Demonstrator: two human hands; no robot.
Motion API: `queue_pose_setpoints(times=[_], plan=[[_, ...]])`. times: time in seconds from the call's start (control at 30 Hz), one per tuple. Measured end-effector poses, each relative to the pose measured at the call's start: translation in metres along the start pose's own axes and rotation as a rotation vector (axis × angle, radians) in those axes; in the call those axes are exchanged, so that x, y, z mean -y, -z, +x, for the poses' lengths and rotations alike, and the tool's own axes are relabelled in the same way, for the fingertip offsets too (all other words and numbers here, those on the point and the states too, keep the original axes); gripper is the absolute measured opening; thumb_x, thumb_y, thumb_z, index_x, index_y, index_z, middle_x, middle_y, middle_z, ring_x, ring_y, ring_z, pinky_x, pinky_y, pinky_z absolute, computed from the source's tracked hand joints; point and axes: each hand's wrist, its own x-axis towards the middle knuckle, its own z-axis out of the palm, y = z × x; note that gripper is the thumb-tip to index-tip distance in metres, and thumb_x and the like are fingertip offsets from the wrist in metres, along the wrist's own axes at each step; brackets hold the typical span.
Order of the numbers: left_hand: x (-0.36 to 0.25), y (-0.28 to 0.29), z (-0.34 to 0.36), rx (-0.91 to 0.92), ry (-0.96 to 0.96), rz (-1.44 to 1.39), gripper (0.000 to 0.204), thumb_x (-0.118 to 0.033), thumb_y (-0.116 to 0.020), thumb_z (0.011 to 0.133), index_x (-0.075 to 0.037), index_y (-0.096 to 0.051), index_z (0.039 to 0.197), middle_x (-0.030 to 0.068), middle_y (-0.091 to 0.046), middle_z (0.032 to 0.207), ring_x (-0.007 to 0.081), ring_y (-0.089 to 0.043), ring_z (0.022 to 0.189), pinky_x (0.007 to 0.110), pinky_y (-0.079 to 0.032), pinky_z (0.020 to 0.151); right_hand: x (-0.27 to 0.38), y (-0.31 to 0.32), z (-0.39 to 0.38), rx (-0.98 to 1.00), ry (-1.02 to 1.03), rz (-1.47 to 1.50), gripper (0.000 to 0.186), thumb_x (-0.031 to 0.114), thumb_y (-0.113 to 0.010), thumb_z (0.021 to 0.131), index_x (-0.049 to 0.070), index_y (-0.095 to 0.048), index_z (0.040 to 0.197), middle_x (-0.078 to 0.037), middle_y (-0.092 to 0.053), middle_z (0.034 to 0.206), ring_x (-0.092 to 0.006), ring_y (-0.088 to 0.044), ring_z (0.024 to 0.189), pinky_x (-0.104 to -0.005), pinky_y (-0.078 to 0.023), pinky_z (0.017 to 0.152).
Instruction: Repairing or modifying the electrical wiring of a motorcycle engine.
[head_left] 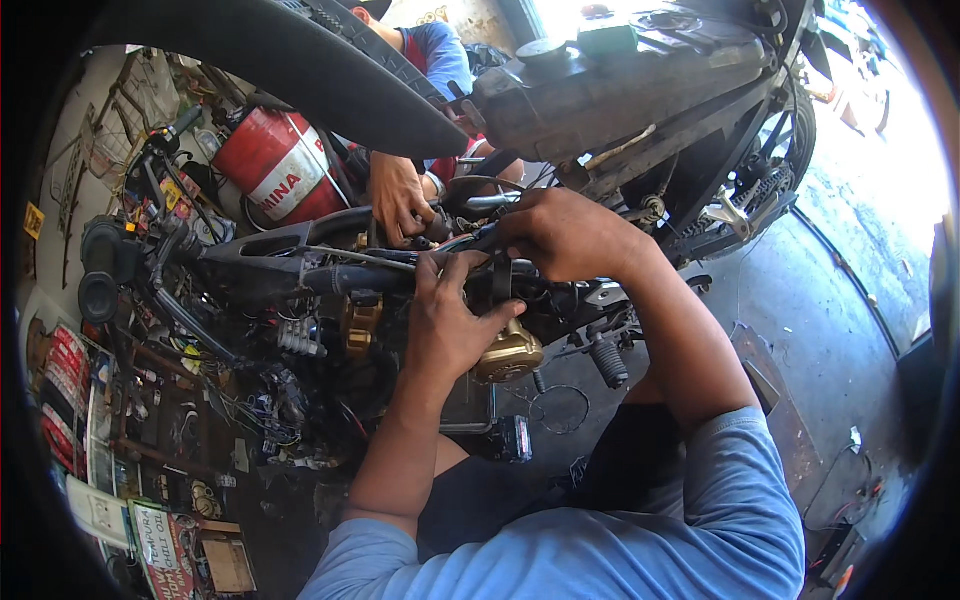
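My left hand [450,320] grips the motorcycle frame [330,278], fingertips over its upper tube and thumb beside a dark strap-like piece [503,282] above a gold engine cover [510,358]. My right hand [560,232] is closed near the top of that piece, among cables and tubing; what its fingertips hold is hidden. Just beyond the frame, a co-worker's hand [400,200] reaches down onto parts. Another gold part [357,325] and a coiled spring [300,337] sit left of my left hand.
A co-worker [435,60] is behind a raised black panel [260,50]. A dark tank [620,95] is at upper right, a red drum [280,170] at upper left. Loose parts and wires [180,420] crowd the left. A foot peg [608,355] hangs below my right forearm.
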Motion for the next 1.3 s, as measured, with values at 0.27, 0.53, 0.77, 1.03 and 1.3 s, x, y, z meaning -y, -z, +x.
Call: queue_pose_setpoints(times=[0.27,0.53,0.77,1.03,1.3], plan=[[-0.009,-0.01,0.006,-0.079,0.052,0.015,0.054,-0.031,-0.096,0.064,-0.002,-0.066,0.098,0.0109,-0.056,0.094,0.0271,-0.062,0.085,0.041,-0.053,0.074,-0.004,0.004,-0.002,-0.032,0.012,0.045,0.012,0.005,-0.071,0.08,0.001,-0.071,0.092,-0.018,-0.07,0.082,-0.038,-0.069,0.081,-0.0455,-0.053,0.074],[0.006,-0.028,0.009,-0.217,0.005,-0.035,0.041,-0.027,-0.094,0.068,-0.002,-0.067,0.085,0.0069,-0.058,0.075,0.0234,-0.057,0.065,0.037,-0.048,0.062,0.0,0.002,-0.004,-0.112,0.061,0.116,0.012,0.003,-0.072,0.08,0.0,-0.069,0.091,-0.018,-0.068,0.082,-0.0386,-0.068,0.081,-0.0457,-0.053,0.073],[-0.002,-0.017,0.021,-0.077,0.281,-0.607,0.035,-0.025,-0.086,0.081,-0.005,-0.059,0.089,0.0018,-0.058,0.075,0.0208,-0.057,0.062,0.037,-0.049,0.061,0.002,-0.012,-0.002,-0.192,0.031,0.1,0.012,0.007,-0.071,0.081,0.001,-0.066,0.09,-0.017,-0.065,0.089,-0.0375,-0.064,0.092,-0.0469,-0.048,0.086],[0.003,-0.02,0.029,-0.293,0.546,-1.206,0.033,-0.017,-0.08,0.09,-0.011,-0.051,0.105,0.0003,-0.067,0.09,0.0009,-0.049,0.063,0.018,-0.028,0.045,0.005,-0.014,0.001,-0.196,0.082,0.109,0.011,0.006,-0.07,0.081,0.001,-0.066,0.09,-0.018,-0.065,0.091,-0.0383,-0.063,0.096,-0.047,-0.05,0.087],[0.003,-0.031,0.008,-0.459,0.321,-1.164,0.044,-0.006,-0.077,0.09,-0.008,-0.039,0.113,0.0059,-0.064,0.094,0.009,-0.058,0.08,0.022,-0.046,0.071,-0.002,-0.019,0.003,-0.189,0.074,0.109,0.009,0.006,-0.067,0.083,-0.001,-0.063,0.088,-0.02,-0.063,0.087,-0.0416,-0.063,0.088,-0.0497,-0.05,0.078]])
